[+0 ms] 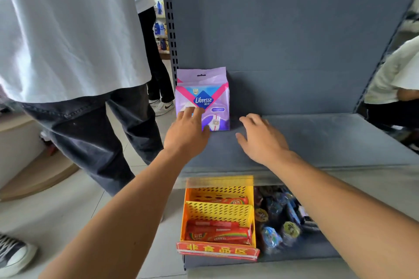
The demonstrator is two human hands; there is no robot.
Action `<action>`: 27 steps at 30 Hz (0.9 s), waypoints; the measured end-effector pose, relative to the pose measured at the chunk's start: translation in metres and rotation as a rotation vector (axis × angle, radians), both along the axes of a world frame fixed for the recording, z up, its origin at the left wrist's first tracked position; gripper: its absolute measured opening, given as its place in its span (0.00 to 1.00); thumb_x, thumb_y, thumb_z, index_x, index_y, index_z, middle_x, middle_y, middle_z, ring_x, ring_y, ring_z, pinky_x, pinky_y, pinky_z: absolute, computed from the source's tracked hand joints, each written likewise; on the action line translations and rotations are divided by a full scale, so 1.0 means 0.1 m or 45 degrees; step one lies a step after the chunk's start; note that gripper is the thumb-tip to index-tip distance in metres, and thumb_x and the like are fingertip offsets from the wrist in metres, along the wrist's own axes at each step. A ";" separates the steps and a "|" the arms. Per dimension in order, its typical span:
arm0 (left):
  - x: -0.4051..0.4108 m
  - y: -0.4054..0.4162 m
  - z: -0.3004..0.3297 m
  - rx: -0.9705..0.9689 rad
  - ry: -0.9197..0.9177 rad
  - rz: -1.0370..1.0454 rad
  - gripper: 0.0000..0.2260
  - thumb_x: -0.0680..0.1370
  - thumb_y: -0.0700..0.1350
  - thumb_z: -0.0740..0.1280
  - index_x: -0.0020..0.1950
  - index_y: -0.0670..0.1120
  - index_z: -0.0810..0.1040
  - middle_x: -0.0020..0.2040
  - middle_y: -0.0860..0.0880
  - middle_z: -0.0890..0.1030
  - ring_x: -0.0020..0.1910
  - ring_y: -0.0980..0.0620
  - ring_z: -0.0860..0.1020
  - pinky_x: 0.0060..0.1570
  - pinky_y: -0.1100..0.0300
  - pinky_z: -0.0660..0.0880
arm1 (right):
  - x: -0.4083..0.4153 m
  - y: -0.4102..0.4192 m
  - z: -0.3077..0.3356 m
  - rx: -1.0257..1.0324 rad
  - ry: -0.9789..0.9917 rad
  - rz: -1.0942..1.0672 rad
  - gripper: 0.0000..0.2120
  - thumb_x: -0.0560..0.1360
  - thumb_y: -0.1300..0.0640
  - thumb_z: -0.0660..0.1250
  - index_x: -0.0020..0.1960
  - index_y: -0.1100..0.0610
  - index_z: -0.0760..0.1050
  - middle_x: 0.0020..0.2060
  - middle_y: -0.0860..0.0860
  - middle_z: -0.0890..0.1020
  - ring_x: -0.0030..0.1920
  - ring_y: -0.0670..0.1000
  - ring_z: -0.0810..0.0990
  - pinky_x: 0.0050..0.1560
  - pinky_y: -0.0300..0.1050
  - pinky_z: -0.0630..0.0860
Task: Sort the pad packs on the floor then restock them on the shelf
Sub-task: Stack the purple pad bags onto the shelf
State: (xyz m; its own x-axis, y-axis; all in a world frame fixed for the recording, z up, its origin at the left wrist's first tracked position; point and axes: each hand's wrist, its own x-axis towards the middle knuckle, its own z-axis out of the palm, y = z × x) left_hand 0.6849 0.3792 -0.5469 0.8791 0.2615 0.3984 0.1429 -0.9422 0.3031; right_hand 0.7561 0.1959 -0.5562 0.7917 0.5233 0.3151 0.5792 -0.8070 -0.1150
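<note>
A purple and pink Libresse pad pack stands upright at the back left corner of the grey shelf. A second pack seems to stand right behind it. My left hand reaches to the pack's front, its straight fingertips touching the lower left of the face. My right hand hovers over the bare shelf board just right of the pack, fingers relaxed and spread, holding nothing.
A person in a white shirt and dark jeans stands close on the left. Another person crouches at the right, behind the shelf side. Below, a yellow perforated tray of red sweet rolls and dark packets fill the lower shelf.
</note>
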 end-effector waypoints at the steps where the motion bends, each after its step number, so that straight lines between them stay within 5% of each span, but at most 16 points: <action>1: -0.06 -0.15 0.06 0.039 0.022 -0.053 0.20 0.80 0.50 0.61 0.72 0.48 0.66 0.69 0.47 0.69 0.68 0.45 0.66 0.57 0.49 0.72 | -0.10 -0.12 0.04 -0.009 -0.017 -0.003 0.23 0.80 0.46 0.58 0.72 0.54 0.65 0.69 0.50 0.68 0.66 0.56 0.70 0.58 0.51 0.72; 13: -0.37 -2.54 0.14 0.182 0.182 -0.678 0.18 0.79 0.52 0.60 0.68 0.49 0.67 0.65 0.47 0.72 0.65 0.43 0.71 0.55 0.48 0.72 | -1.25 -2.43 0.02 -0.053 -0.035 -0.466 0.17 0.78 0.47 0.60 0.64 0.53 0.72 0.61 0.51 0.75 0.59 0.57 0.76 0.53 0.52 0.75; 20: -0.66 -4.26 -0.12 0.314 0.311 -1.008 0.21 0.80 0.52 0.59 0.72 0.50 0.65 0.68 0.46 0.71 0.67 0.44 0.69 0.58 0.49 0.70 | -1.97 -4.09 -0.15 -0.122 0.124 -0.886 0.20 0.79 0.47 0.57 0.69 0.53 0.67 0.64 0.53 0.73 0.63 0.57 0.73 0.56 0.54 0.74; 27: -1.03 -5.65 -0.43 0.377 0.431 -1.184 0.19 0.80 0.54 0.59 0.70 0.51 0.66 0.67 0.47 0.72 0.64 0.44 0.72 0.56 0.50 0.71 | -2.52 -5.45 -0.56 0.100 0.354 -1.139 0.22 0.79 0.48 0.58 0.72 0.54 0.66 0.64 0.57 0.74 0.63 0.60 0.74 0.60 0.54 0.73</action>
